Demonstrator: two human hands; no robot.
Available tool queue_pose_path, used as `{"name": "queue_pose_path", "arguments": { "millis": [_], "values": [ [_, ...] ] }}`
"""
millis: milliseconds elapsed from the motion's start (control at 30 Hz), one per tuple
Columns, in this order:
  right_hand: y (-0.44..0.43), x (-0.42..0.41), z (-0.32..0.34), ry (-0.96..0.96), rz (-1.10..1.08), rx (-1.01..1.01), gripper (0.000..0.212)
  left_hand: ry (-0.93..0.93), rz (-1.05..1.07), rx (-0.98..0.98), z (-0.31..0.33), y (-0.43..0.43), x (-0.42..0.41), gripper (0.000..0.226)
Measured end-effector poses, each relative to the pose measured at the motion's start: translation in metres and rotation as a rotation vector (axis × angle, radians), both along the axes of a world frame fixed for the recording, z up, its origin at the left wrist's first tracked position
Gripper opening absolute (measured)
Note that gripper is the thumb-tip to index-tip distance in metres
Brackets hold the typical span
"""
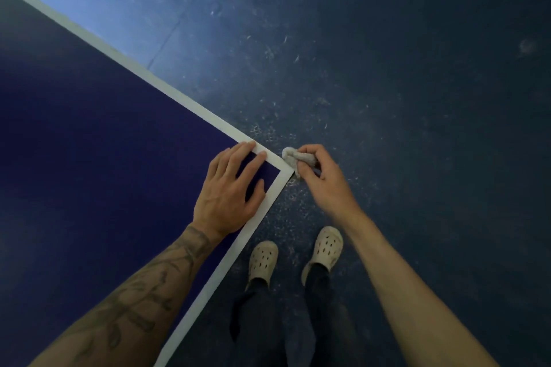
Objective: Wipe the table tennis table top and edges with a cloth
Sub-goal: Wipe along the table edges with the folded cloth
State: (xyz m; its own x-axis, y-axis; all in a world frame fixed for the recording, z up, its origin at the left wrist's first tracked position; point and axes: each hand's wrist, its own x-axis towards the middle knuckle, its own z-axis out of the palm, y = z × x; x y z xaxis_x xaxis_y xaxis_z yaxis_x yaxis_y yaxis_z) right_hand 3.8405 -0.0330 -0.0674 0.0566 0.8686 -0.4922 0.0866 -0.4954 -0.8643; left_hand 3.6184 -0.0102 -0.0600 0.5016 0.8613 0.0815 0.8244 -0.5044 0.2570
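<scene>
The dark blue table tennis table (89, 158) fills the left of the view, with a white border line along its two edges that meet at a corner near the middle. My left hand (231, 191) lies flat on the top just inside that corner, fingers straight and spread. My right hand (320, 180) grips a small bunched grey cloth (293, 157) and holds it against the outer side of the corner, beside the table's edge.
Beyond the table's edges lies a scuffed blue floor (387, 83) with pale dust marks. My two feet in pale clogs (264, 261) stand on it close to the near edge of the table.
</scene>
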Motion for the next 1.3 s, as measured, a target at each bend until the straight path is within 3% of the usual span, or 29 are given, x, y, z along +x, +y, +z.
{"name": "queue_pose_path", "arguments": {
  "millis": [133,233,433,500,600,800,1067,1300],
  "values": [
    [0.046,0.017,0.005,-0.035,0.346,-0.011,0.016,0.0,0.063,-0.008,-0.001,0.001,0.001,0.053],
    [0.074,-0.001,0.005,-0.04,0.434,0.02,0.011,0.017,0.147,0.004,0.002,-0.001,0.003,0.052],
    [0.073,0.007,0.007,0.03,0.465,-0.064,0.017,-0.062,0.709,0.014,0.009,0.044,-0.005,0.051],
    [0.071,0.016,0.009,0.014,0.51,-0.084,0.025,-0.07,0.835,0.002,0.009,0.075,-0.013,0.053],
    [0.096,0.001,0.003,0.016,0.551,-0.082,0.017,-0.068,0.992,-0.013,0.003,0.104,-0.02,0.056],
    [0.176,-0.087,-0.004,0.033,0.558,-0.013,0.016,-0.019,1.02,-0.011,0.001,0.109,-0.021,0.054],
    [0.155,-0.056,0.0,0.045,0.599,-0.092,0.015,-0.018,1.044,-0.012,0.004,0.112,-0.019,0.055],
    [0.253,-0.154,-0.001,0.048,0.656,0.06,0.01,-0.02,1.044,0.002,-0.001,0.112,-0.022,0.056]
  ]
}}
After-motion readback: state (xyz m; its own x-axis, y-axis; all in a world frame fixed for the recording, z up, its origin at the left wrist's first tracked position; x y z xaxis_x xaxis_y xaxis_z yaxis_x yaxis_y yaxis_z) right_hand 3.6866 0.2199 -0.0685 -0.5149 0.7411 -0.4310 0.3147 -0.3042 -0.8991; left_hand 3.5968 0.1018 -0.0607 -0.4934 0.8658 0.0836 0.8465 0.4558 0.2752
